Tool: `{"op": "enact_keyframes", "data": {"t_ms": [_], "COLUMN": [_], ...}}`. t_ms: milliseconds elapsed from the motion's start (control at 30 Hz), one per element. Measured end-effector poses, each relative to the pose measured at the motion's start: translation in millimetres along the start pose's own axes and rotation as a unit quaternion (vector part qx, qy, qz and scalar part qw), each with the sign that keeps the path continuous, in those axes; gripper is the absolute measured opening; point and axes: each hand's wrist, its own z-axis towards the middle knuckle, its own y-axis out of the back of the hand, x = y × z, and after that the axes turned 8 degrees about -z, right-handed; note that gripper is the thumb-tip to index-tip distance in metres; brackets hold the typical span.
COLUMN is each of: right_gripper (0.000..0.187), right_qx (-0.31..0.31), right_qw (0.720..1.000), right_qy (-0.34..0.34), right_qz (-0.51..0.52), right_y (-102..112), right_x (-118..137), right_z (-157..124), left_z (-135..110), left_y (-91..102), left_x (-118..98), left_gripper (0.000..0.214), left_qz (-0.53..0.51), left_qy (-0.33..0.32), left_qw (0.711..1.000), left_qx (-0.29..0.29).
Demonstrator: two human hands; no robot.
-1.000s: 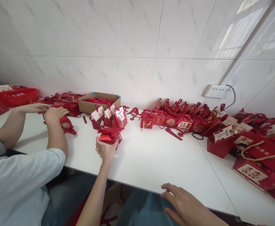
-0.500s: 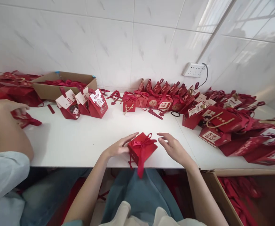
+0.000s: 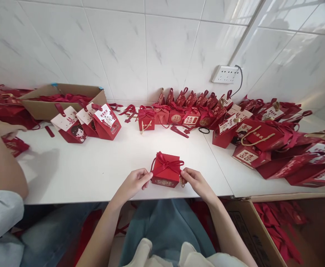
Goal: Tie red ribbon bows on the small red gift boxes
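A small red gift box tied with a red ribbon bow stands upright on the white table near its front edge. My left hand pinches the box's left side, fingers closed on it. My right hand grips its right side in the same way. Both hands hold the box between them.
A co-worker's arm rests at the left beside a red bag. Three tagged red bags and a cardboard box of ribbons stand at the back left. Rows of red gift boxes and bags fill the back and right. An open carton sits below right.
The red box has come from the left, near the tagged bags, to the front middle. It now stands upright with both my hands closed on its sides; before, the hands were open beside it.
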Motion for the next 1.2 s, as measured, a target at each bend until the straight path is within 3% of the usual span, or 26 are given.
{"op": "enact_keyframes", "data": {"t_ms": [100,167,267,333,400,500,633,800,900,1067,1200], "right_gripper": [0.033,0.029,0.033,0.032,0.023,0.010,0.016,0.025,0.036,0.037,0.032], "right_qx": [-0.023,-0.108,-0.279,-0.317,-0.310,-0.248,-0.143,-0.095,-0.074,-0.087,-0.079], "right_qw": [0.999,0.984,0.897,0.860,0.861,0.897,0.938,0.931,0.931,0.927,0.919], "right_qy": [0.008,0.010,0.020,0.018,0.025,0.078,0.173,0.224,0.235,0.235,0.256], "right_qz": [0.048,0.142,0.343,0.399,0.404,0.358,0.265,0.272,0.268,0.278,0.289], "right_y": [11.6,30.5,66.0,82.9,88.8,80.6,59.0,37.2,29.8,24.3,37.7], "right_x": [-4.4,-10.4,-16.5,-13.3,-1.8,28.6,78.8,123.9,133.1,131.1,122.1], "right_z": [-1.0,-2.5,-8.9,-14.6,-18.3,-15.2,3.0,25.3,30.2,32.0,21.3], "left_z": [0.4,-0.4,-5.8,-10.3,-11.6,-3.6,18.9,38.3,41.8,41.6,38.6], "left_y": [10.9,26.5,57.3,73.6,80.6,72.3,40.8,-0.5,-14.1,-24.0,-15.1], "left_x": [6.7,13.7,20.4,17.9,7.6,-22.1,-74.8,-120.6,-128.3,-128.4,-125.3], "left_gripper": [0.034,0.030,0.027,0.028,0.025,0.017,0.015,0.023,0.031,0.031,0.020], "left_qz": [-0.045,-0.153,-0.336,-0.375,-0.382,-0.380,-0.369,-0.300,-0.277,-0.279,-0.320], "left_qy": [-0.022,-0.041,-0.067,-0.081,-0.099,-0.158,-0.252,-0.299,-0.292,-0.275,-0.279], "left_qw": [0.999,0.985,0.914,0.889,0.892,0.895,0.892,0.902,0.910,0.916,0.903], "left_qx": [-0.006,-0.065,-0.218,-0.248,-0.222,-0.173,-0.065,0.081,0.103,0.092,0.060]}}
